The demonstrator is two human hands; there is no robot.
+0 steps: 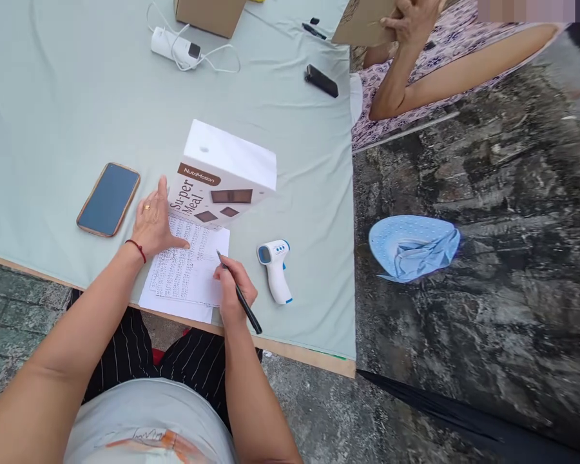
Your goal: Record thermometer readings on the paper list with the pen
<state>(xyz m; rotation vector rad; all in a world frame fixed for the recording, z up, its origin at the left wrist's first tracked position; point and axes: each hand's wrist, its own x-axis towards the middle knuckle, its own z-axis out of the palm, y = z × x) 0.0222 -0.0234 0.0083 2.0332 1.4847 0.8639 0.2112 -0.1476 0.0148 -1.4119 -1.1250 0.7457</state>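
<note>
My right hand [235, 290] grips a black pen [245, 306], its tip pointing up and left over a printed sheet of paper [186, 277]. The sheet lies near the table's front edge, on what looks like more paper. My left hand [154, 222] is spread, fingers apart, at the sheet's upper left. Its thumb rests on the print. Just behind the paper a white NutriMotion "Super Meal" box [227, 174] stands upright, close to my left fingers. A smartphone [109, 200] in a brown case lies left of that hand. A white and blue infrared thermometer [274, 270] lies right of the pen.
At the back are a white device with a cable [174, 48] and a cardboard box [210, 14]. A black object [321, 80] and a marker [314, 30] lie back right. Another person's hand [413, 19] touches cardboard there. A blue hat [413, 248] lies on the ground.
</note>
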